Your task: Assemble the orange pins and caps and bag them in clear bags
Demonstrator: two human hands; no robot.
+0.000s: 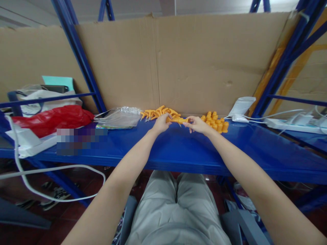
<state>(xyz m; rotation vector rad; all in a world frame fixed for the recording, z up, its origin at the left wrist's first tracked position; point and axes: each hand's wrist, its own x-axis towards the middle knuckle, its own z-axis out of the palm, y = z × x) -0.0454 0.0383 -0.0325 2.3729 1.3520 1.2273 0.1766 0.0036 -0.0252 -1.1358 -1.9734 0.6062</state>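
Between my hands lies an orange plastic piece (178,120), held roughly level above the blue shelf (184,146). My left hand (161,124) is closed round its left end, and the fingers of my right hand (197,125) pinch the right end. Whether it is one part or two fitted together I cannot tell. A bit of thin metal chain shows just below it. Behind my left hand is a pile of orange branched plastic pieces (154,113) with small metal chains. Beside my right hand stand several orange cup-shaped pieces (217,126).
Clear plastic bags (119,119) lie to the left, beyond them a red plastic bag (56,117). A white packet (241,107) and a power strip (296,124) with cables are on the right. Cardboard (194,64) closes off the back between blue posts. A white cable (63,166) hangs at left.
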